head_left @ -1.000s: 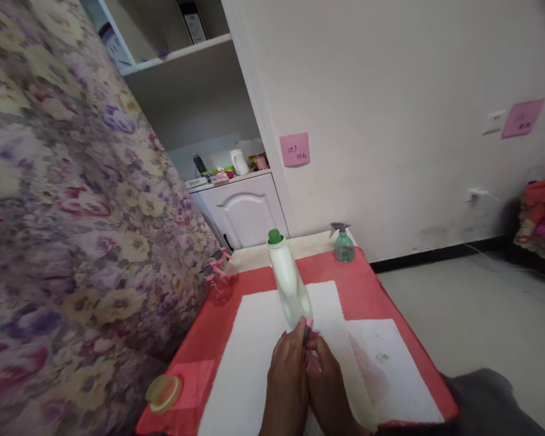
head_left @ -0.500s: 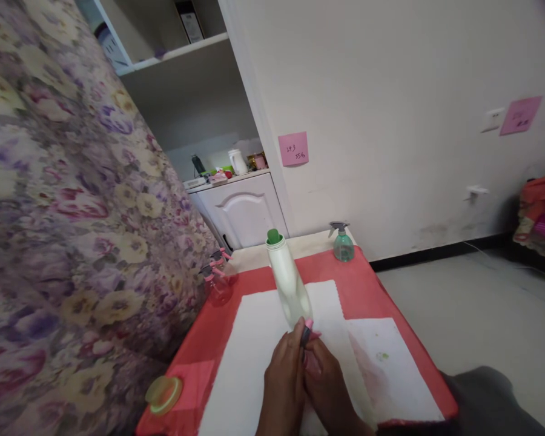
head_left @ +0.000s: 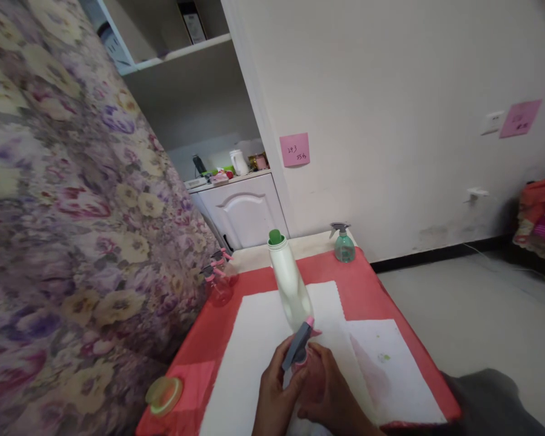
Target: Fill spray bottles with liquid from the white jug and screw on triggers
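Grey and pink-tipped, the spray head (head_left: 296, 348) is sitting pinched in the grip of left hand (head_left: 275, 393) and right hand (head_left: 329, 393) above the table (head_left: 372, 290), seemingly being adjusted, so keeping it clear of the white bottle (head_left: 290, 284) at 12 o'clock is mattering next.

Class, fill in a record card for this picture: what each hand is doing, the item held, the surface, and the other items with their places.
Left hand: left hand grips a grey sprayer head with a pink tip
Right hand: right hand touches its lower end; grip unclear
Surface: red table covered by a white sheet
Behind the hands: white bottle with a green cap, upright on the sheet
Far corner: green spray bottle
Left edge: pink spray bottle
Near left corner: round lid
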`<state>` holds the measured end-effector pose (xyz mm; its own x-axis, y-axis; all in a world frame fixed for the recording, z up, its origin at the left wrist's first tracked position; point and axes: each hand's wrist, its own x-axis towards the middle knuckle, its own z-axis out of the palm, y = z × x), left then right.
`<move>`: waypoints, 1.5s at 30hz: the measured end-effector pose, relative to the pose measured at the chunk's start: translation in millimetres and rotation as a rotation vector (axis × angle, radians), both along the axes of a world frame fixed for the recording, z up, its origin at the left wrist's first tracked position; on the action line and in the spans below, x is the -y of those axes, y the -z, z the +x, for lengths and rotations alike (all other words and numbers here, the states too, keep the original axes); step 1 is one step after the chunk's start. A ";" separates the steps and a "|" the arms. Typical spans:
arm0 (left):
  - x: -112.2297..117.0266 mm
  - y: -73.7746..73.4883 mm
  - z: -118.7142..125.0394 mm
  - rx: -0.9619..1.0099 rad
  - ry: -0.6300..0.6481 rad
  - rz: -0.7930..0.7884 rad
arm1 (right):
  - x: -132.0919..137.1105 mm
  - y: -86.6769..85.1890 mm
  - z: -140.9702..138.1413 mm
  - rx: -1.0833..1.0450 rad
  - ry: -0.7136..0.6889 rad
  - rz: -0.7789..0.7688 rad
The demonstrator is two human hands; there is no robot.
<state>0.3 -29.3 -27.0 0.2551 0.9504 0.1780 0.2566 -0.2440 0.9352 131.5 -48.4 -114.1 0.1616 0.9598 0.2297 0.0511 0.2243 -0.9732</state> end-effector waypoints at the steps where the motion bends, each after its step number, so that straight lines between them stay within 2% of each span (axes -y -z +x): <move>1: 0.3 -2.1 1.5 -0.001 0.012 0.000 | 0.4 -0.1 -1.3 0.000 0.003 0.010; 5: 6.1 -13.8 6.3 -0.007 0.037 0.005 | 2.0 -5.9 -4.8 -0.019 -0.018 0.087; 10: 15.7 -23.4 6.5 0.015 0.039 -0.020 | 9.6 -22.3 -2.0 -0.126 -0.135 0.143; 13: 17.6 -29.3 6.5 0.081 0.063 -0.103 | 15.1 -36.2 2.4 -0.212 -0.264 0.136; 17: 18.0 -39.8 4.8 0.175 0.160 -0.244 | 20.7 -48.9 6.4 -0.283 -0.405 0.113; 21: 21.9 -47.5 2.2 0.246 0.298 -0.321 | 27.1 -46.5 12.1 -0.244 -0.375 0.059; 27: 25.6 -46.4 5.4 0.383 0.375 -0.387 | 27.4 -44.3 25.2 -0.199 -0.427 0.062; 30: 23.7 -40.9 7.1 0.424 0.338 -0.380 | 21.6 -45.4 26.4 -0.190 -0.505 0.061; 33: 22.5 -35.0 9.0 0.447 0.193 -0.338 | 15.8 -43.0 21.4 -0.197 -0.576 0.048; 36: 22.6 -31.0 11.8 0.427 0.008 -0.301 | 13.3 -39.9 13.4 -0.171 -0.526 0.023; 39: 22.2 -29.9 13.6 0.407 -0.079 -0.287 | 14.1 -42.2 8.7 -0.154 -0.445 0.030; 41: 21.6 -31.0 13.0 0.412 -0.054 -0.304 | 16.3 -47.7 9.9 -0.198 -0.478 0.046; 45: 22.4 -37.2 8.4 0.497 0.132 -0.407 | 24.0 -61.3 22.9 -0.238 -0.615 -0.027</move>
<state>8.7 -51.7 10.2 0.3546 0.9329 -0.0626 -0.2379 0.1548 0.9589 154.4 -72.4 -52.8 -0.3750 0.8981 0.2296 -0.2961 0.1187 -0.9477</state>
